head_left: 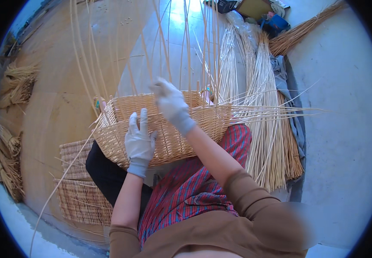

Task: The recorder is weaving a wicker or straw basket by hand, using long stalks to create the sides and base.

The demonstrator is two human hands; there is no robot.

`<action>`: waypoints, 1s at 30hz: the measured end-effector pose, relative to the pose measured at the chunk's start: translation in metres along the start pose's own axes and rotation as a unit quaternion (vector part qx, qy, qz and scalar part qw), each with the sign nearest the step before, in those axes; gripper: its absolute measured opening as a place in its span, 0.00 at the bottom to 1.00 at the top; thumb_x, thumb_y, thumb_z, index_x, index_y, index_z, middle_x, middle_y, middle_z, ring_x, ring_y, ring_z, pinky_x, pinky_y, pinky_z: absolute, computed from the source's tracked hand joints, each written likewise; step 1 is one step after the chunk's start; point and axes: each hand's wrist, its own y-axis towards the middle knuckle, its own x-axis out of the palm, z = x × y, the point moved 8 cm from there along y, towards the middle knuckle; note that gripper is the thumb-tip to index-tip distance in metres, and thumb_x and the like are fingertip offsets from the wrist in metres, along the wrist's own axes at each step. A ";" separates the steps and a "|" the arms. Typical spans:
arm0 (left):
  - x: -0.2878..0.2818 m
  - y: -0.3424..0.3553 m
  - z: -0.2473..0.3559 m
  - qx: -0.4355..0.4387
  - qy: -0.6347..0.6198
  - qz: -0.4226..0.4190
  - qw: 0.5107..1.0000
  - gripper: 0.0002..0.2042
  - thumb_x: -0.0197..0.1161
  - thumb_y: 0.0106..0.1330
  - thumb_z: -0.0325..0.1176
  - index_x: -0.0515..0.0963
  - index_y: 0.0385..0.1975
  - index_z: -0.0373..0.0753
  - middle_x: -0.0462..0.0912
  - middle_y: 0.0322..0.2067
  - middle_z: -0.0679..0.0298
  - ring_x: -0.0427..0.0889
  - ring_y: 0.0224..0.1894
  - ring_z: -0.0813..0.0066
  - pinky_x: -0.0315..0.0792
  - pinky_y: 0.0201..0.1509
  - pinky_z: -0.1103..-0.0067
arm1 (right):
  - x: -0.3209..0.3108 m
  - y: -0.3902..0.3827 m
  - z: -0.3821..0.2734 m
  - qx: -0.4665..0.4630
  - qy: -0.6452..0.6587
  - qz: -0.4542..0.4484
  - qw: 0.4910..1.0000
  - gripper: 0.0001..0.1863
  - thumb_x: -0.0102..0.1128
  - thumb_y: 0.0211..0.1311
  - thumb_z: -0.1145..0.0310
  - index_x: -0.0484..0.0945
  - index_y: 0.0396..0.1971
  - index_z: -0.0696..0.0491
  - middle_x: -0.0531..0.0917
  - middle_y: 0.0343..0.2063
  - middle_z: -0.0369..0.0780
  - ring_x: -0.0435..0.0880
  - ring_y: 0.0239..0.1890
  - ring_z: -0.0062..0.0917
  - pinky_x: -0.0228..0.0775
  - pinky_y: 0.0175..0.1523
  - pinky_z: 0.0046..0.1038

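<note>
Across my lap sits a rectangular wicker basket (173,139), its walls woven from tan cane. Tall bare stakes (186,56) rise from its far side and left end. My left hand (139,139), in a pale glove, rests against the near wall with its fingers stretched up over the rim. My right hand (168,102), gloved too and a little blurred, is raised above the basket's middle. Its fingers are drawn together beside the stakes; whether a strand is between them is hidden. One long loose strand (61,185) trails from the left corner toward the lower left.
Bundles of pale canes (259,129) lie on the right, and thin cane ends (276,112) jut from the basket over them. Woven panels (82,200) lie on the floor at left. More bundles (7,159) are at the far left. A blue container (276,23) stands at the back.
</note>
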 end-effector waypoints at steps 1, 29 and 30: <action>0.004 0.001 0.002 -0.008 0.011 0.002 1.000 0.42 0.69 0.61 0.42 0.56 0.75 0.53 0.63 0.67 0.51 0.76 0.59 0.53 0.72 0.57 0.64 | 0.006 0.018 -0.021 -0.108 -0.131 0.051 0.984 0.27 0.61 0.67 0.70 0.68 0.65 0.54 0.85 0.42 0.39 0.84 0.35 0.22 0.76 0.38 0.24; 0.086 0.034 0.192 0.063 -0.018 -0.089 0.994 0.34 0.62 0.65 0.32 0.59 0.72 0.48 0.71 0.55 0.48 0.84 0.40 0.57 0.79 0.40 0.64 | -0.181 -0.025 0.072 -0.103 -0.225 0.118 0.962 0.29 0.58 0.66 0.77 0.67 0.68 0.52 0.82 0.52 0.44 0.80 0.55 0.29 0.72 0.59 0.30; 0.094 0.037 0.192 0.057 -0.006 -0.120 0.991 0.34 0.62 0.65 0.32 0.59 0.72 0.48 0.71 0.55 0.48 0.84 0.40 0.57 0.79 0.40 0.64 | -0.174 -0.010 0.078 -0.081 -0.200 0.080 0.973 0.35 0.59 0.64 0.79 0.63 0.72 0.51 0.81 0.56 0.45 0.77 0.62 0.32 0.67 0.66 0.31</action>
